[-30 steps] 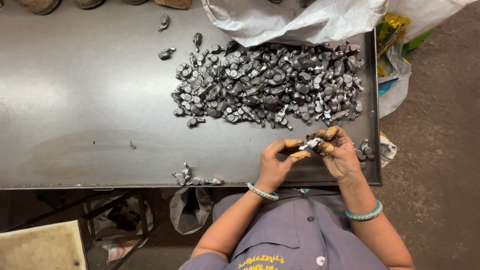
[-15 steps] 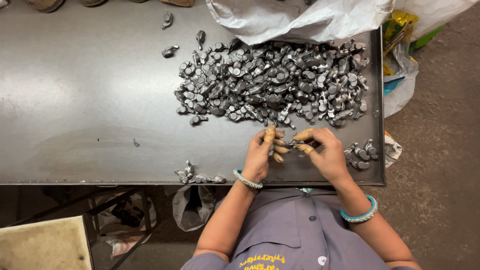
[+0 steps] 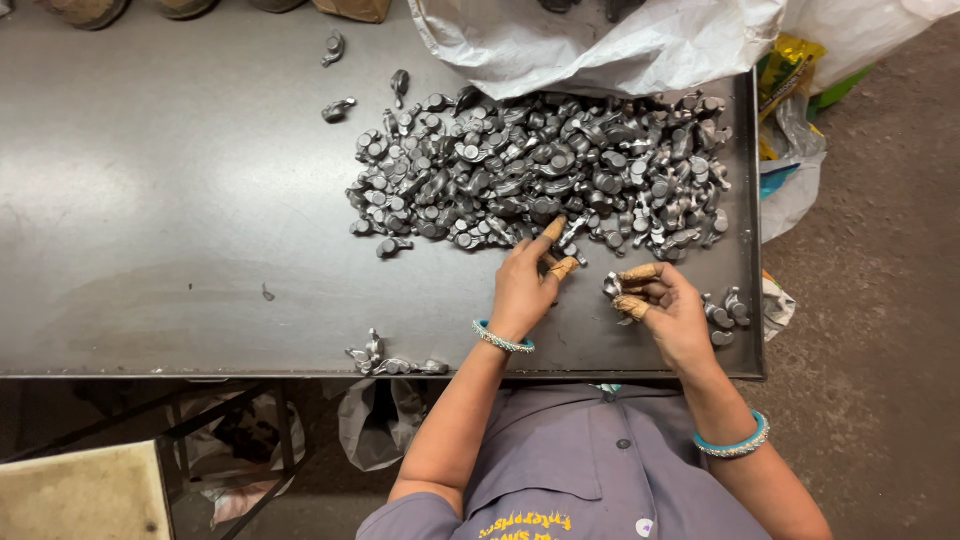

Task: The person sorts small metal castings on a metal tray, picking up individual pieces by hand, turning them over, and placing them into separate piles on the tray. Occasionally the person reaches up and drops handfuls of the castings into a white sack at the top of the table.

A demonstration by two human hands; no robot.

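Head view: left hand (image 3: pixel 522 290) has moved up from the right hand to the pile of metal parts (image 3: pixel 540 170), fingers spread — right hand (image 3: pixel 665 305), beside the pile, pinches one part (image 3: pixel 612 287) — another pick begins.

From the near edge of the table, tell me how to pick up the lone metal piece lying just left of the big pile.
Pinch the lone metal piece across its narrow middle, coming from above on its left, where bare table leaves finger room; its right end nearly meets the pile.
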